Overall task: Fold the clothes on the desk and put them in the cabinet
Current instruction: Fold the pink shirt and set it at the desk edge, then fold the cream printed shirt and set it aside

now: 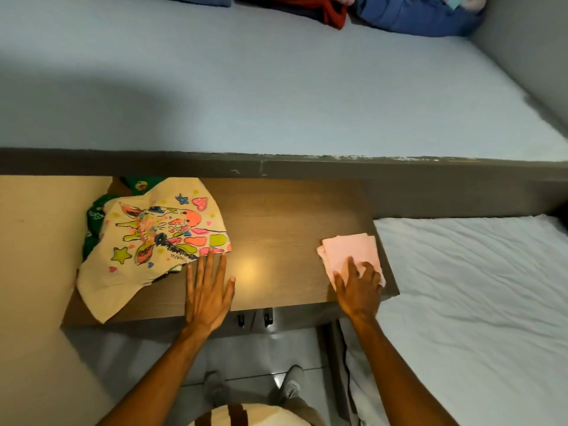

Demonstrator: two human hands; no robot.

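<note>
A folded pink cloth [349,249] lies at the right end of the wooden desk [276,222]. My right hand [358,287] rests on its near corner, fingers spread and pressing down. A cream shirt with a bright cartoon print [147,241] lies crumpled at the desk's left end, over a green garment [93,216]. My left hand [209,290] lies flat on the desk, fingers apart, fingertips touching the cream shirt's edge.
Above the desk runs a grey cabinet shelf [276,87] with folded blue [418,16] and red clothes [325,10] at its back. A bed with a white sheet [476,302] stands right of the desk. A beige wall [33,256] borders the left.
</note>
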